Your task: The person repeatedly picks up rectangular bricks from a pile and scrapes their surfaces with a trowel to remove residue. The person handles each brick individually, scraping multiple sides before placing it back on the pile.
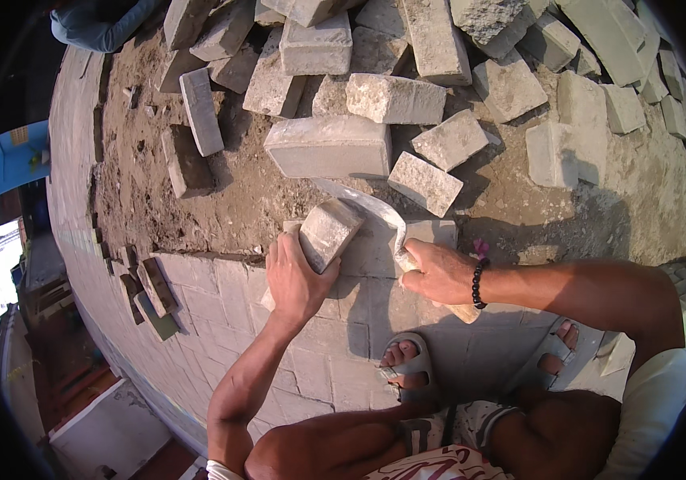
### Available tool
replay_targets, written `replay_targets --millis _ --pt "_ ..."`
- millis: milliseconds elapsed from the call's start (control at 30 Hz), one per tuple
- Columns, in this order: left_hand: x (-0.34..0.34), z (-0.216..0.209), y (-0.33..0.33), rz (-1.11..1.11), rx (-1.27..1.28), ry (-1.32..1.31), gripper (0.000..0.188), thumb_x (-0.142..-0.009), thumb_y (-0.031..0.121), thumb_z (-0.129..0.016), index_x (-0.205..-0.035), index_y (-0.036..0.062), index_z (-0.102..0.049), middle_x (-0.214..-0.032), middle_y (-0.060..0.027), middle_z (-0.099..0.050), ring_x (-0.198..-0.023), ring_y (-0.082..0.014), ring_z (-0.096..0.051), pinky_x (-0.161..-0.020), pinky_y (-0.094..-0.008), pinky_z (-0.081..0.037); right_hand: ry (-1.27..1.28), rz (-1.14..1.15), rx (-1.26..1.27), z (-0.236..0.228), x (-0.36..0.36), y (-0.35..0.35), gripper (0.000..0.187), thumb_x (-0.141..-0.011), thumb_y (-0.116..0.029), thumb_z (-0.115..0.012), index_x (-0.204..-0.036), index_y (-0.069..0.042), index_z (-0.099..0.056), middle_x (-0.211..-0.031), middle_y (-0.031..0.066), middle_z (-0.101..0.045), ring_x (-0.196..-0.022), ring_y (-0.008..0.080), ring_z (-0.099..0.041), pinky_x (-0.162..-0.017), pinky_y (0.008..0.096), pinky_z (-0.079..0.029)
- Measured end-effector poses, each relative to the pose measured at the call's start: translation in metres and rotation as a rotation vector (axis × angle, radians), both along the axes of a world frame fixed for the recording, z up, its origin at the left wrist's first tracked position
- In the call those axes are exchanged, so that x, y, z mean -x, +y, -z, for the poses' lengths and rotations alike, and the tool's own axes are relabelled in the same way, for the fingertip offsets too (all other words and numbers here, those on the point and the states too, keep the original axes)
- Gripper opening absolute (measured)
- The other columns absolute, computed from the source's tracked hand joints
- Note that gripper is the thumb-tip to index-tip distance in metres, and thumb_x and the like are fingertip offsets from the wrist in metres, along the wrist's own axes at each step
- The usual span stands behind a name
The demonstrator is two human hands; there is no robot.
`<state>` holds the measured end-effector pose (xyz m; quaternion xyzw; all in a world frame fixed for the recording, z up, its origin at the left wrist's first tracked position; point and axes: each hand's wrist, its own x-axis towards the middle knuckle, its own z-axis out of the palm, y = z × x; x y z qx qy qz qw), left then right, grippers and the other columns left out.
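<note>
My left hand grips a grey concrete paver block, tilted over the edge of the laid paving. A trowel is in my right hand, its curved metal blade pointing left and away, close beside the block. The wooden handle's end sticks out below my right wrist. Laid pavers stretch beneath both hands. Just beyond them is bare brown soil, with a large rectangular block lying on it. How the held block's underside meets the ground is hidden.
A heap of loose blocks fills the far side. A few blocks lie on the paving at left. My sandalled foot stands close below the trowel handle. Another person's sleeve shows at the far left.
</note>
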<state>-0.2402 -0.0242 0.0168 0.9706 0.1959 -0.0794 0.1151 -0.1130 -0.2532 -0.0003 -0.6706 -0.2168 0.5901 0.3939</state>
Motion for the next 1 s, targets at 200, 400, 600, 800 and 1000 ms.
replay_targets --millis 200,400,600,800,1000 --pt "0.000 -0.018 0.013 -0.039 0.159 0.172 0.087 -0.070 0.024 -0.082 -0.139 -0.0042 -0.037 -0.121 -0.0240 -0.054 -0.116 -0.0393 -0.054 -0.099 -0.0449 -0.044 -0.396 -0.021 -0.107 -0.003 -0.031 -0.039 0.038 -0.087 -0.021 -0.063 -0.108 0.007 -0.050 -0.082 0.0241 -0.064 -0.070 0.0434 -0.064 -0.068 0.0462 -0.050" --pt "-0.001 -0.062 0.055 -0.309 0.417 0.047 0.081 -0.071 0.025 -0.082 -0.131 -0.0070 -0.038 -0.108 -0.0259 -0.064 -0.098 -0.0366 -0.066 -0.088 -0.0427 -0.051 -0.381 -0.069 -0.082 -0.007 0.009 -0.089 0.034 -0.089 -0.024 -0.063 -0.108 0.003 -0.056 -0.077 0.0185 -0.063 -0.063 0.0302 -0.066 -0.063 0.0408 -0.051" --pt "0.038 -0.089 0.087 -0.440 0.390 -0.199 0.075 -0.071 0.022 -0.081 -0.127 -0.0085 -0.041 -0.107 -0.0266 -0.065 -0.094 -0.0346 -0.068 -0.084 -0.0407 -0.053 0.121 -0.508 0.120 -0.042 0.022 -0.037 0.038 -0.091 -0.030 -0.059 -0.101 0.006 -0.058 -0.072 0.0182 -0.063 -0.058 0.0260 -0.064 -0.058 0.0408 -0.051" --pt "0.082 -0.076 0.107 -0.519 0.225 -0.135 0.072 -0.070 0.020 -0.081 -0.123 -0.0092 -0.044 -0.102 -0.0262 -0.066 -0.093 -0.0355 -0.068 -0.082 -0.0414 -0.052 0.290 -0.221 0.202 0.005 -0.004 -0.025 0.036 -0.096 -0.030 -0.057 -0.114 0.000 -0.053 -0.076 0.0048 -0.053 -0.055 0.0146 -0.057 -0.044 0.0320 -0.049" --pt "0.155 -0.049 0.134 -0.710 0.210 -0.096 0.067 -0.069 0.022 -0.081 -0.118 -0.0079 -0.046 -0.101 -0.0265 -0.066 -0.093 -0.0355 -0.068 -0.080 -0.0411 -0.052 0.023 -0.276 0.049 -0.026 0.015 -0.028 0.038 -0.092 -0.033 -0.060 -0.110 0.000 -0.053 -0.075 0.0144 -0.060 -0.059 0.0242 -0.063 -0.056 0.0400 -0.052"
